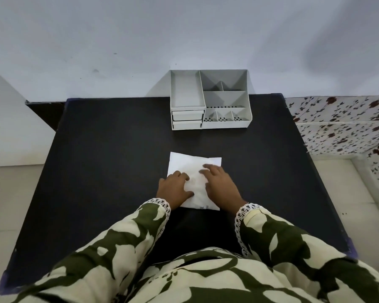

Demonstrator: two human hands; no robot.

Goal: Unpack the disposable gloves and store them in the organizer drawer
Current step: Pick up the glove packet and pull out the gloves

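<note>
A flat white packet of disposable gloves (189, 164) lies in the middle of the black table (109, 162). My left hand (173, 189) rests palm down on the packet's near left part, fingers slightly curled. My right hand (221, 185) lies flat on its right side, fingers spread. Both hands press on the packet without lifting it. A white desk organizer (209, 99) stands at the table's far edge against the wall, with several open compartments on top. Its two small drawers (187, 119) at the front left are closed.
A pale wall rises behind the table. A floral-patterned cloth (341, 125) covers a surface to the right of the table. Pale floor tiles show on both sides. My green-and-cream patterned sleeves fill the near part of the view.
</note>
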